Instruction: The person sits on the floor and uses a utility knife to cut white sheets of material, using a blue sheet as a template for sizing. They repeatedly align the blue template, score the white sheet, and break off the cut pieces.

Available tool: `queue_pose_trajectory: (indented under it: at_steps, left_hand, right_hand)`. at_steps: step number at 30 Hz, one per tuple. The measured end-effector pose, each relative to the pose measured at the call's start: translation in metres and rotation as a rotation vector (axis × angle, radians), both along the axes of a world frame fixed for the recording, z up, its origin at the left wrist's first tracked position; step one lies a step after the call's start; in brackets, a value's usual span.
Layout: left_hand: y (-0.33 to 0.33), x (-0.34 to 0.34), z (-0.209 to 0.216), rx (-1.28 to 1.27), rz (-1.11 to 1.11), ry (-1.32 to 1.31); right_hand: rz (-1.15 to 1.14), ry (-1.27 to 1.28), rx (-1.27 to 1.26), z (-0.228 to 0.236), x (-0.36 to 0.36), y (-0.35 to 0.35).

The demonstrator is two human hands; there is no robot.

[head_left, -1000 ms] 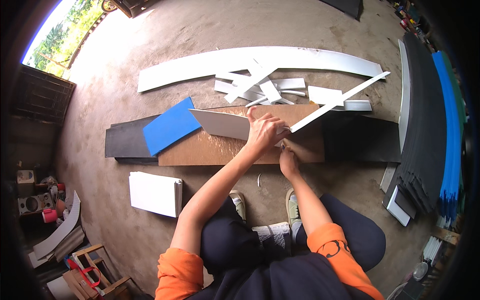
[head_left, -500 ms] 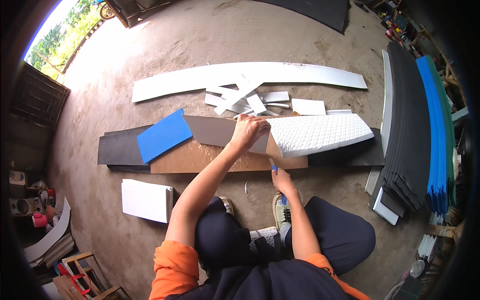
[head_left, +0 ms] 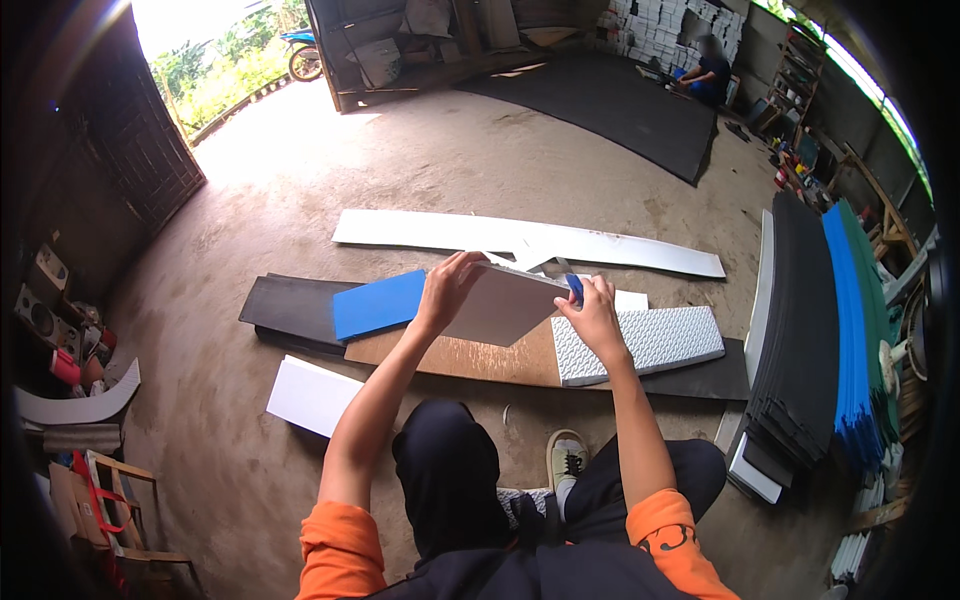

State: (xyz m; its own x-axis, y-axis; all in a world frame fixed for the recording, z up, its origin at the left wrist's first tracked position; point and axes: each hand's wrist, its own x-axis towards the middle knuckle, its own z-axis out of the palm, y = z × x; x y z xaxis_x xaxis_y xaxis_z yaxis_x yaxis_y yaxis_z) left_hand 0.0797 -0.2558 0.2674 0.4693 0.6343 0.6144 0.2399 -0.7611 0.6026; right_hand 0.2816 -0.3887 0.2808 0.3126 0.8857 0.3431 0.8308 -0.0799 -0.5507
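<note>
Raised over the brown board (head_left: pixel 440 362), a pale rectangular foam sheet (head_left: pixel 510 305) is tilted toward me. My left hand (head_left: pixel 448 292) is closed on its left edge. At the sheet's right corner my right hand (head_left: pixel 598 318) grips a blue-handled cutter knife (head_left: pixel 575 288); its blade cannot be made out. A blue sheet (head_left: pixel 378 305) lies left on the board, and a white textured foam sheet (head_left: pixel 650 345) rests at the right. Part of the pile of white offcuts (head_left: pixel 540 258) behind is hidden by the raised sheet.
Beyond the board lies a long white strip (head_left: pixel 520 235). A white stack (head_left: pixel 312 395) sits by my left forearm. Black sheets (head_left: pixel 795 330) and blue sheets (head_left: pixel 850 330) line the right side. Far back, a person (head_left: pixel 708 78) sits near a large black mat (head_left: pixel 610 110).
My left hand has lifted the pale sheet off the board. My right hand has come up with the knife from near my foot to the sheet's right corner. The view has tilted up.
</note>
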Motion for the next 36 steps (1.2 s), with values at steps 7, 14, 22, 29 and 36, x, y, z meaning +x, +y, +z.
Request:
queue_pose_trajectory:
  at_steps: [7, 14, 22, 29, 36]
  left_hand:
    - [-0.014, -0.021, 0.006, -0.273, -0.040, -0.244]
    - [0.030, -0.098, -0.117, -0.380, 0.650, -0.043]
    - [0.001, -0.091, -0.269, -0.975, 0.414, -0.211]
    - [-0.007, -0.080, -0.281, -0.824, 0.630, 0.106]
    - [0.032, -0.142, -0.271, -0.654, 0.917, 0.250]
  right_hand:
    - [0.191, -0.032, 0.056, 0.019, -0.027, 0.044]
    - [-0.124, 0.721, 0.027, -0.083, 0.019, 0.086]
    - [-0.374, 1.206, -0.176, -0.277, 0.018, 0.086]
    - [-0.261, -0.105, -0.478, -0.271, 0.011, 0.092]
    - [-0.102, -0.159, -0.435, -0.245, -0.006, 0.125]
